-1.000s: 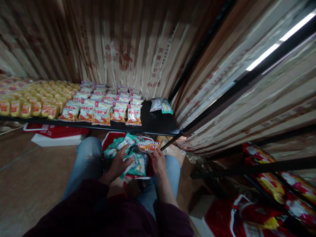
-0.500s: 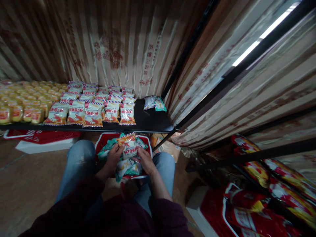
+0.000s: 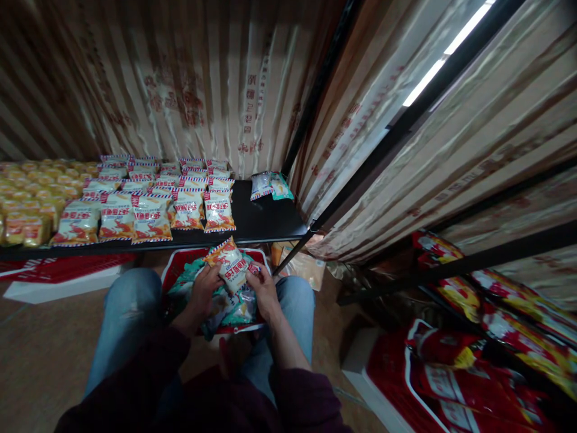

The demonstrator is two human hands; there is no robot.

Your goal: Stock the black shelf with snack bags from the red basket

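Between my two hands is a white and orange snack bag with a striped edge, tilted, above a red basket. My left hand is closed on its left side. On its right side, the fingers of my right hand grip the edge. Beneath them the basket holds several green and white snack bags, partly hidden by my hands. Matching orange and white snack bags stand in rows on the black shelf ahead.
Yellow packaged cakes fill the shelf's left part. Two bags lie at its right end. A black post rises at the shelf's corner. On the right are red packages in another basket. Patterned curtains hang behind.
The held bag has turned, its top right corner now higher, and my right hand has closed on its right edge. The whole view has shifted slightly, with the shelf appearing further left.
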